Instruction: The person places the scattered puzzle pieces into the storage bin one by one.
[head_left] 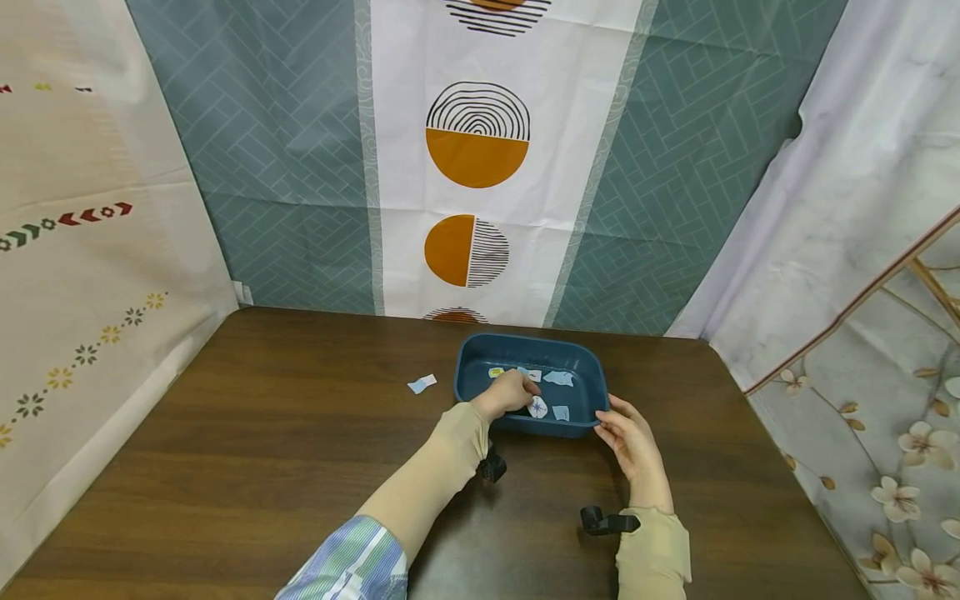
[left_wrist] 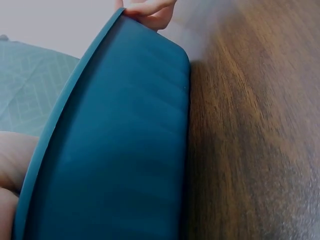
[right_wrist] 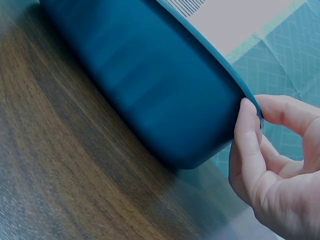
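Note:
A dark blue plastic bin (head_left: pixel 528 427) stands on the wooden table. Reaching over its near rim, my left hand (head_left: pixel 508 394) has its curled fingers inside, right at a round white paper piece with a blue star-like mark (head_left: pixel 537 407). I cannot tell whether those fingers pinch it. My right hand (head_left: pixel 628 437) pinches the rim at the bin's near right corner, thumb and fingers on either side of it, plain in the right wrist view. Inside the bin lie a light blue paper scrap (head_left: pixel 558 378), a smaller blue scrap (head_left: pixel 561 412) and a yellow-and-white piece (head_left: pixel 496 372).
A blue-and-white paper scrap (head_left: pixel 422 384) lies on the table (head_left: pixel 300 433), left of the bin. Patterned cloth (head_left: pixel 292 167) hangs behind the table's back edge, with more cloth at both sides. Each wrist carries a black camera mount.

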